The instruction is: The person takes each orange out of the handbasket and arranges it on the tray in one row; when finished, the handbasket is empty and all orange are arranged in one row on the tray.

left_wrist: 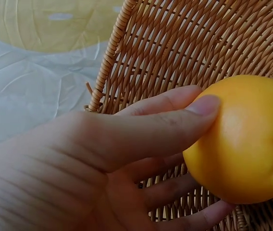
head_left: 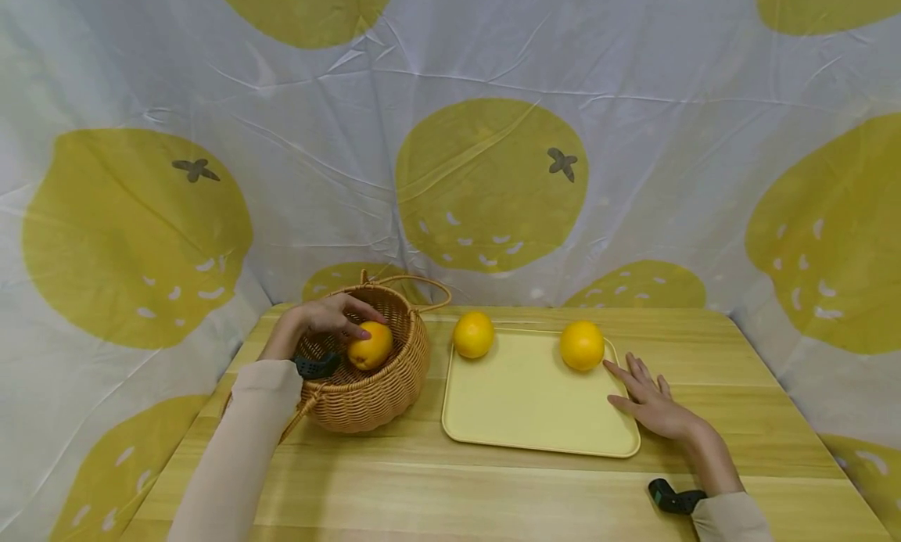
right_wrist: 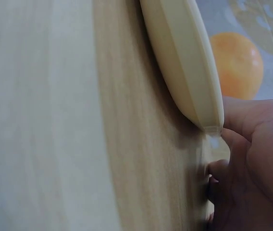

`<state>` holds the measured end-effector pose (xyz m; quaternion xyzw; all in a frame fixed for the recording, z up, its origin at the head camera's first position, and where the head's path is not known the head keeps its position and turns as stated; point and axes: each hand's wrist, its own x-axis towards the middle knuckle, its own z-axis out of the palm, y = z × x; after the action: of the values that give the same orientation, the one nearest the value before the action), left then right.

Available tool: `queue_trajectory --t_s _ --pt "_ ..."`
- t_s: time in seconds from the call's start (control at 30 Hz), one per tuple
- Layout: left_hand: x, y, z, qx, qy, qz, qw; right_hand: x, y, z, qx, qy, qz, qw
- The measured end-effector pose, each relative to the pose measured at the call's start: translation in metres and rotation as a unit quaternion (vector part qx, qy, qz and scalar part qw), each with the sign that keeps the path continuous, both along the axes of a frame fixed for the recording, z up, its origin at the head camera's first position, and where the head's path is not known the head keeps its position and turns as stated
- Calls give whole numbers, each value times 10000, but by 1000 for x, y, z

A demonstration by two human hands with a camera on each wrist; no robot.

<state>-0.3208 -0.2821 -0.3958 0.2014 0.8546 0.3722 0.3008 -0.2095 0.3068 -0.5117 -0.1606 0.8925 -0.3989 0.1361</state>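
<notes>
Inside the wicker basket, my left hand holds an orange with the thumb on one side and fingers on the other. The left wrist view shows this orange with a small green stem spot, against the woven wall. At the right edge of a pale yellow tray, my right hand lies with its fingers spread. Its thumb and index fingertip are at the rim, close to a second orange on the tray. A third orange sits at the tray's back left corner.
The basket's looped handle sticks out toward the back right. Both stand on a wooden table. A white curtain printed with big yellow fruit hangs behind and at the sides. A dark wrist device is on the right wrist.
</notes>
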Motion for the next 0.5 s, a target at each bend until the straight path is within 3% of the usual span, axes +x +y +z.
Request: queue_trajectory --t_s 0.2,0.5 --pt "-2 -1 -3 60 -171 -47 9998 -1 1 -1 20 37 15 10000" --pt "-5 -3 -6 117 -230 -619 9977 -1 1 0 -17 34 13 10000"
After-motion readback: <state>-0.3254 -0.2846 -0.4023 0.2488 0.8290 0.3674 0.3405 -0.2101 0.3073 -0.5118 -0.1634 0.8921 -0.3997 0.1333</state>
